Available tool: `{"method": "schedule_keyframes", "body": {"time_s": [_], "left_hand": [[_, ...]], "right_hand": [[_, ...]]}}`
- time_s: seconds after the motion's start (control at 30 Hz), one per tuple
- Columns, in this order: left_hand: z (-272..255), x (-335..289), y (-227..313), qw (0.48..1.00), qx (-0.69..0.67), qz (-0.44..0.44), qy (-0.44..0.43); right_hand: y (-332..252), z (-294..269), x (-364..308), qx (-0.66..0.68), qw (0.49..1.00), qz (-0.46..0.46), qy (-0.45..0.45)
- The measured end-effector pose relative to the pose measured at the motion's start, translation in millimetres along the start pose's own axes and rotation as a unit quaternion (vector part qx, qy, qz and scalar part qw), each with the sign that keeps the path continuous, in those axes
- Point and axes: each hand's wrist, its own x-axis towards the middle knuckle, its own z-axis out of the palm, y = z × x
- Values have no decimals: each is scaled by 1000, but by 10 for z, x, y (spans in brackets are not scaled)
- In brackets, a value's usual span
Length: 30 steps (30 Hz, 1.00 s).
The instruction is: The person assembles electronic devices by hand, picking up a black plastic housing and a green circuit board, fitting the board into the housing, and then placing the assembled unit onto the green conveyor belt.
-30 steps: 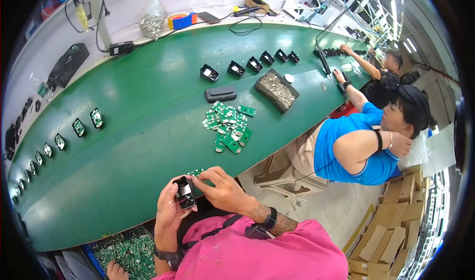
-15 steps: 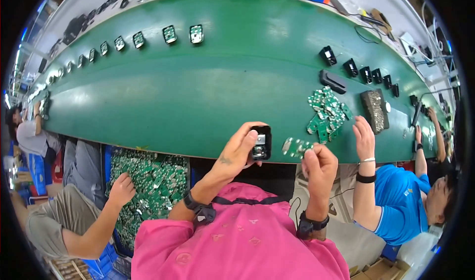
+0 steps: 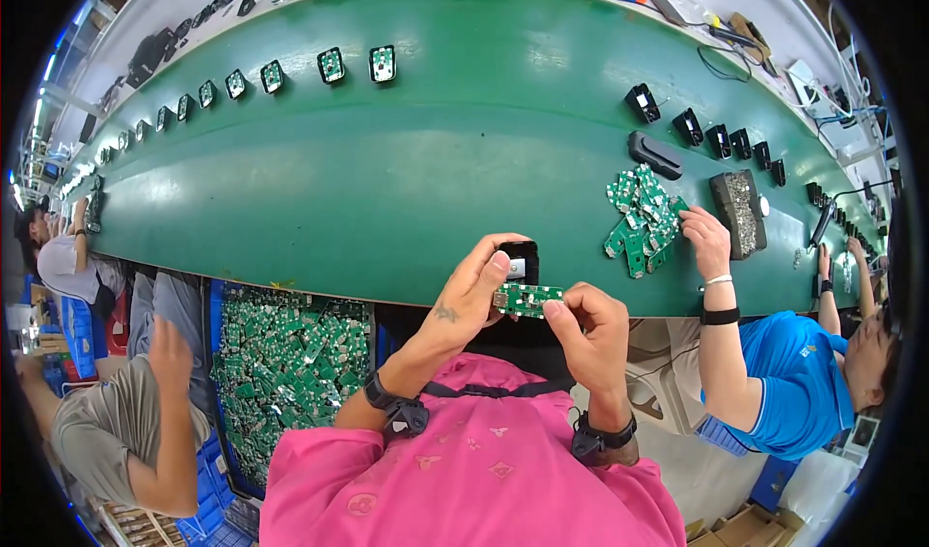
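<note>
My left hand point(image 3: 474, 286) is closed around a small black plastic housing point(image 3: 524, 253), its hollow side facing up, with a pale part inside. Between thumb and fingers my right hand point(image 3: 592, 332) pinches a green circuit board point(image 3: 527, 301). The board lies across the lower part of the housing and hides it. Whether board and housing touch, I cannot tell. Both hands are near the front edge of the green table point(image 3: 387, 199).
A pile of circuit boards point(image 3: 641, 220) lies right, where a co-worker's hand point(image 3: 706, 242) reaches. Black housings point(image 3: 688, 127) stand beyond it. Filled housings point(image 3: 331, 64) line the far left. A crate of boards point(image 3: 290, 373) stands lower left.
My right hand has brought the circuit board left, from beside the housing to over its lower part. The co-worker's hand on the right has moved onto the board pile.
</note>
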Motion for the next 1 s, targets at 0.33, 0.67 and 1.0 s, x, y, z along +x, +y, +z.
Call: {"method": "schedule_keyframes", "body": {"time_s": [0.33,0.67,1.0], "left_hand": [[59,-25,1,994,89,54,-43],[139,-63,66,971,225,70,-38],[174,-170,264,925,328,192,20]], "right_hand": [[-4,54,87,-126,988,-33,88],[-124,96,108,144,985,67,-64],[-349,-8,109,-159,975,-154,-23]]}}
